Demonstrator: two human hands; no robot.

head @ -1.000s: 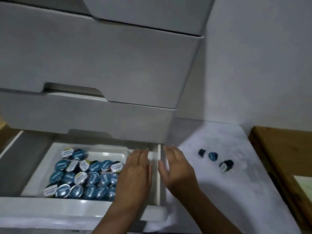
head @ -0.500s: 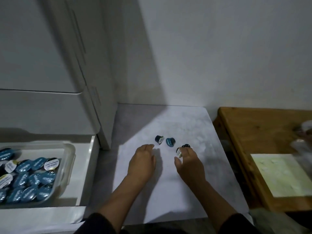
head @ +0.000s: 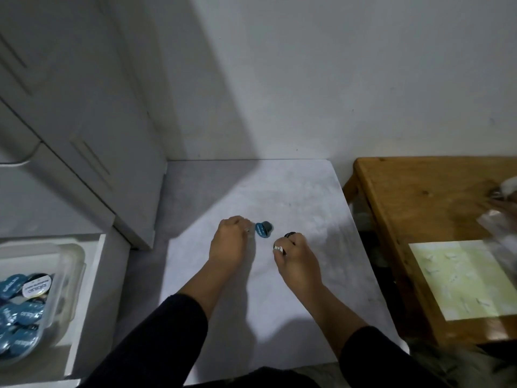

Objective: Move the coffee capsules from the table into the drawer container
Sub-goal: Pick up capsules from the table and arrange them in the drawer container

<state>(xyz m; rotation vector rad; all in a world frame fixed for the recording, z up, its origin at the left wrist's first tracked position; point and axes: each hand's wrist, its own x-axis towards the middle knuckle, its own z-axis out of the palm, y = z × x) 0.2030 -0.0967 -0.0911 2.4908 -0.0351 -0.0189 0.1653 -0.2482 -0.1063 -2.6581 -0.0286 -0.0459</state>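
So I'm down to the last few coffee capsules on the white table (head: 279,289), and I've got both hands on them at once because it saves a trip. My right hand (head: 295,256) has its fingers curled round a dark capsule (head: 279,249) with a pale foil lid, pinching it near my thumb, and there's a second dark capsule (head: 289,234) peeking out just past my fingertips. Can't tell if that one is actually in my grip or only touching my fingers. My left hand (head: 228,242) is curled over too, knuckles up, and something shiny shows at the fingertips, so I reckon it's got a capsule tucked in there, but it's mostly hidden so don't quote me. The blue capsule (head: 263,228) lies on its side between my hands, just beside my left fingertips and not held by anything. Everything goes to the clear drawer container (head: 71,275), which sits well off to the left of my left hand in the open drawer (head: 92,289), already holding plenty of blue-lidded capsules. Probably grab the blue one next, then swing over left and drop the lot in.
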